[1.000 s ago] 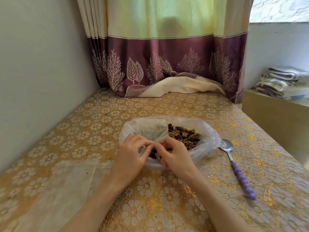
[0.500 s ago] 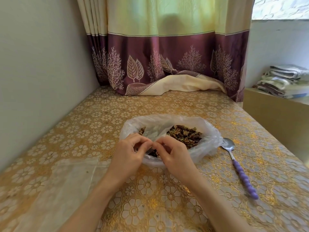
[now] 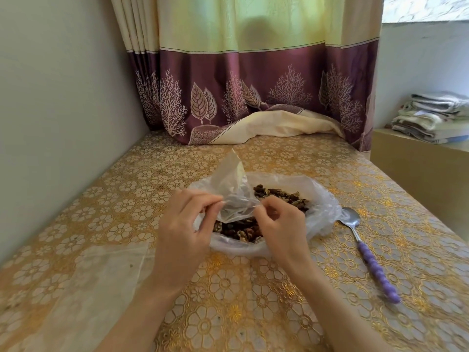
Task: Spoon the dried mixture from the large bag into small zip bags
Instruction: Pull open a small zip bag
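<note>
Clear plastic lies flat at the near left of the gold-flowered surface [image 3: 253, 158]: what looks like a stack of spare bags [image 3: 83, 283], apart from everything else. Moving right, the left hand [image 3: 185, 224] pinches one top corner of a small zip bag [image 3: 234, 189] between thumb and fingertips, the other fingers curled. The little bag stands up crumpled above the near half of the large bag [image 3: 322, 209], its far corner pointing up. The right hand [image 3: 279, 222] pinches the opposite corner of the mouth, so the two hands hold the film taut between them, seemingly working it open. Under and behind them the large bag sits rolled down and wide-mouthed, full of brown dried mixture [image 3: 281, 195]. Just right of it, its bowl touching the plastic, lies the spoon [image 3: 365, 255] with a purple beaded handle, untouched. Far right, a low ledge carries folded cloths [image 3: 431, 115].

The zip bag looks very thin, light and limp; it will likely collapse and cling shut unless held by the lip, so the best grip is at the zip strip, one side only, leaving a hand free for the spoon. The film may be slippery. The mixture seems light, loose and crumbly, apt to scatter off a full spoon.
</note>
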A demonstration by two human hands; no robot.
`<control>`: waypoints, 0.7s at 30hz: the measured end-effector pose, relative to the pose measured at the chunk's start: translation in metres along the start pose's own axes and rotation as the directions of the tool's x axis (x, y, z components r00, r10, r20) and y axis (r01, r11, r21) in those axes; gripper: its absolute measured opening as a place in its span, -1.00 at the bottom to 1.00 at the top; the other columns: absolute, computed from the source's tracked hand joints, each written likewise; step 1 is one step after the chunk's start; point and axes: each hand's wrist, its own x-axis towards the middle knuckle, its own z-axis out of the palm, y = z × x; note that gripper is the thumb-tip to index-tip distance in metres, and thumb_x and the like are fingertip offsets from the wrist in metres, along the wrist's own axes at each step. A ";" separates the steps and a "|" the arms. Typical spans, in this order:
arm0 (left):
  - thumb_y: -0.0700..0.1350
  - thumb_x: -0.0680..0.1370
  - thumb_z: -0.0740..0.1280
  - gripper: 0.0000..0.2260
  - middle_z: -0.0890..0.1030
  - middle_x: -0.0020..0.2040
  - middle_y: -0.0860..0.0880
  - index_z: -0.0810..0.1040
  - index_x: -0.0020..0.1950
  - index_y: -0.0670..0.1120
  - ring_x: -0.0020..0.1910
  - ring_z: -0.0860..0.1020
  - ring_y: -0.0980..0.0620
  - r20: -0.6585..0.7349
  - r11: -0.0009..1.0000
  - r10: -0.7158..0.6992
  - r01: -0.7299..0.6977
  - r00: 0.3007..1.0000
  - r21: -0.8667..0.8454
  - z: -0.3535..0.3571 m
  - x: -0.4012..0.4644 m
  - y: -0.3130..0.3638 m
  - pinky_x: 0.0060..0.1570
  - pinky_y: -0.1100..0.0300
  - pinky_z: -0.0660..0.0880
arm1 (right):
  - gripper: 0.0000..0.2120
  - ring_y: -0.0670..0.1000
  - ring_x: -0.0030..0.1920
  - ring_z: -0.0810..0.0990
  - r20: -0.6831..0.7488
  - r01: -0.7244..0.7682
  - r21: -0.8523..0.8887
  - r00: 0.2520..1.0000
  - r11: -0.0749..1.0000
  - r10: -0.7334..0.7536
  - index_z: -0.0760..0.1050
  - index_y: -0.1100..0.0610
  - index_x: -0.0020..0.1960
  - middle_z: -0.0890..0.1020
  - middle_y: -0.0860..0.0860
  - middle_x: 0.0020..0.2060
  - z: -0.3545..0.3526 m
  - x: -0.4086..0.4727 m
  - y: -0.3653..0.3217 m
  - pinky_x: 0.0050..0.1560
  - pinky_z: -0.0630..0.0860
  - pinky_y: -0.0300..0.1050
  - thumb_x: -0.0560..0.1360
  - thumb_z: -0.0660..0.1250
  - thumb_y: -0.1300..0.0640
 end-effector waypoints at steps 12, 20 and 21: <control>0.36 0.31 0.37 -0.32 0.51 0.23 0.18 0.34 0.35 0.11 0.13 0.53 0.23 0.302 0.578 -0.610 0.672 0.732 -0.463 0.000 0.006 -0.015 0.05 0.28 0.48 | -0.82 -0.01 -0.34 0.58 0.142 -0.207 0.651 0.978 0.730 0.151 0.56 0.18 -0.08 0.66 0.07 -0.26 -0.028 0.013 -0.006 -0.34 0.54 -0.20 0.59 0.20 0.23; -0.07 0.29 0.49 -0.73 0.67 -0.16 -0.04 0.64 -0.05 -0.10 -0.26 0.62 0.11 0.474 0.068 -0.664 0.679 0.578 -0.731 -0.009 0.008 -0.035 -0.28 0.32 0.56 | -0.83 -0.08 -0.50 0.48 0.297 -0.279 0.479 0.944 0.832 0.145 0.57 0.23 -0.06 0.63 0.00 -0.40 -0.024 0.010 -0.004 -0.40 0.49 -0.23 0.54 0.25 0.15; -0.14 0.30 0.46 -0.80 0.67 -0.21 -0.04 0.66 -0.10 -0.11 -0.30 0.60 0.12 0.445 0.083 -0.696 0.679 0.563 -0.729 -0.008 0.007 -0.037 -0.28 0.32 0.57 | -0.83 -0.10 -0.52 0.47 0.271 -0.273 0.460 0.949 0.845 0.159 0.57 0.27 -0.06 0.59 -0.03 -0.46 -0.023 0.010 -0.003 -0.43 0.47 -0.26 0.57 0.25 0.21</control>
